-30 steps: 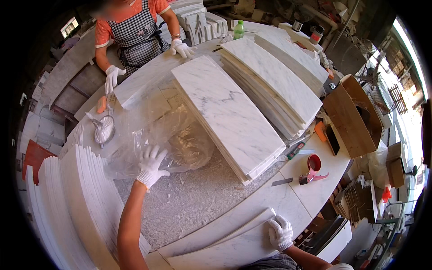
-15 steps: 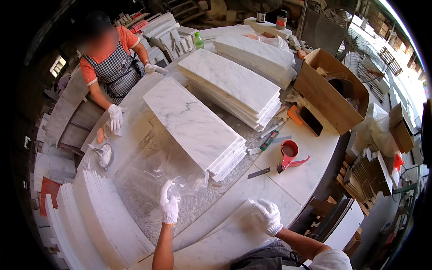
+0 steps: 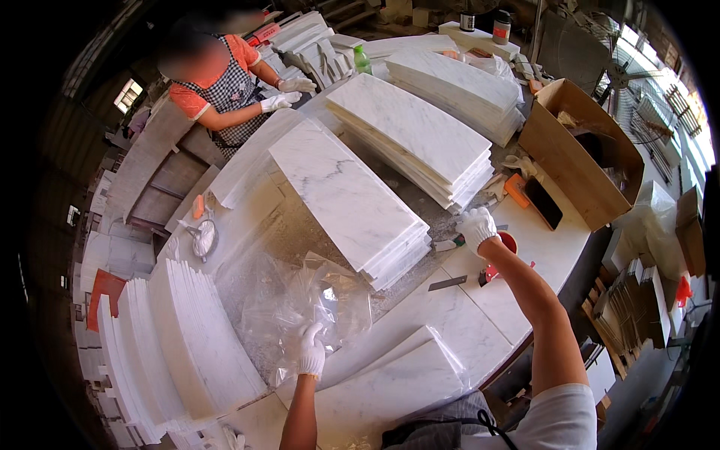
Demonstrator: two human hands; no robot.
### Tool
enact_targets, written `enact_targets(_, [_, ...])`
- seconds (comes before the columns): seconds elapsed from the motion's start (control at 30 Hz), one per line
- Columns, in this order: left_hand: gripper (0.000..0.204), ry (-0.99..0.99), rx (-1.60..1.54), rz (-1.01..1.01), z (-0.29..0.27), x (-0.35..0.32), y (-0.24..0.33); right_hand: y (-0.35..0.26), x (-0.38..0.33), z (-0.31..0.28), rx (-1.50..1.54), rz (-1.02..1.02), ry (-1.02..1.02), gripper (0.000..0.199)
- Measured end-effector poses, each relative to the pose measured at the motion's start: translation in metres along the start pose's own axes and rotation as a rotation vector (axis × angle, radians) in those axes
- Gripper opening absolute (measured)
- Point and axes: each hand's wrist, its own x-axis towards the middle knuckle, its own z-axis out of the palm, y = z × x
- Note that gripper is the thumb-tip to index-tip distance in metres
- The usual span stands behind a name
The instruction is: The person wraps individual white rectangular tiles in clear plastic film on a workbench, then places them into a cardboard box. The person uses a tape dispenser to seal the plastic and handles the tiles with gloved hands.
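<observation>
My left hand point(image 3: 311, 354), in a white knit glove, is closed on crumpled clear plastic film point(image 3: 277, 296) at the table's near side. Farther off, my gloved right hand point(image 3: 477, 228) reaches down with curled fingers over a green and red utility knife point(image 3: 458, 240); the hand hides most of it. Beside that wrist, a red tape dispenser point(image 3: 489, 274) is partly behind my forearm. In front of me lie marble slabs point(image 3: 397, 375) with film over their right end. A stack of white marble slabs point(image 3: 349, 199) stands beyond the loose film.
More slab stacks point(image 3: 412, 131) stand behind; thin slabs point(image 3: 199, 337) stand on edge at left. A cardboard box point(image 3: 577, 161), phone point(image 3: 543, 204) and metal ruler point(image 3: 448, 283) are at right. Across the table is a co-worker in a checked apron point(image 3: 240, 97), white-gloved hands raised.
My right hand has left the near slabs and gone forward to the utility knife. The film at my left hand is spread wider. The co-worker's hands have come together, off the tabletop.
</observation>
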Motion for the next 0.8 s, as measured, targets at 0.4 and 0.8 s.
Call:
enact_targets(0.4, [0.045,-0.031,0.173,0.077,-0.003,0.002,-0.007,0.023,0.000,-0.017,0.040,-0.377,0.005,0.009])
enact_targets(0.8, [0.047,-0.069,0.223,-0.015,-0.001,-0.004,-0.005,-0.095,-0.035,-0.169,0.716,-0.346,0.216,0.035])
